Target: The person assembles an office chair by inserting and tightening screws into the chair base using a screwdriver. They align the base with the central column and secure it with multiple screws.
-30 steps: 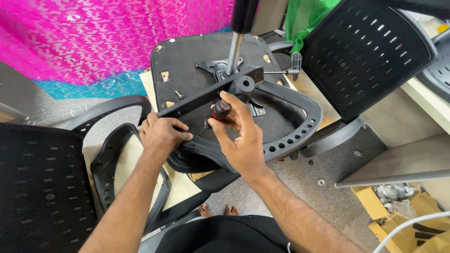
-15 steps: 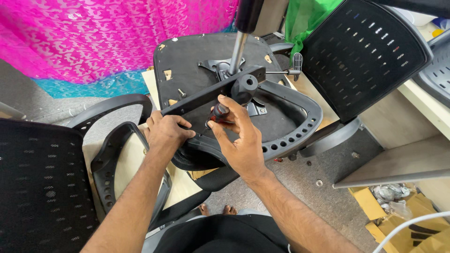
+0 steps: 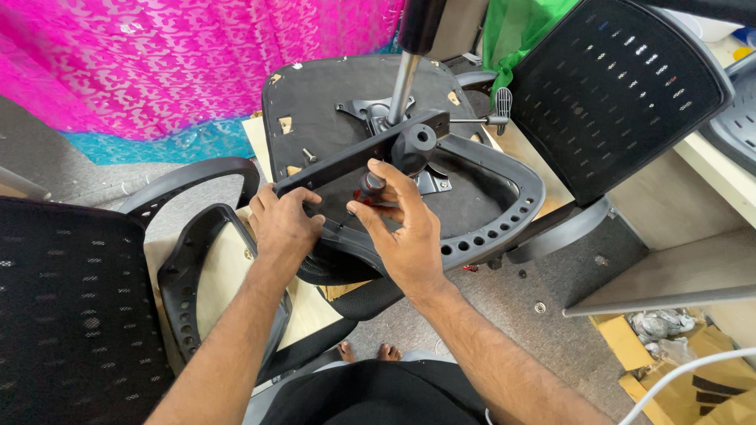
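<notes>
Your left hand [image 3: 285, 224] grips the black armrest bracket [image 3: 358, 153] while your right hand [image 3: 402, 228] pinches a red-handled screwdriver [image 3: 368, 187].

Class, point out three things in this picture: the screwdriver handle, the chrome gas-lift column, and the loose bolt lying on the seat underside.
screwdriver handle [image 3: 370, 186], head view, on the dark top of the handle above the right hand.
chrome gas-lift column [image 3: 402, 83], head view, mid-length of the shiny shaft.
loose bolt [image 3: 310, 156], head view, on its middle.

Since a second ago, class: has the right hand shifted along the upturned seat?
No. The right hand remains beside the round boss on the black bracket.
</notes>
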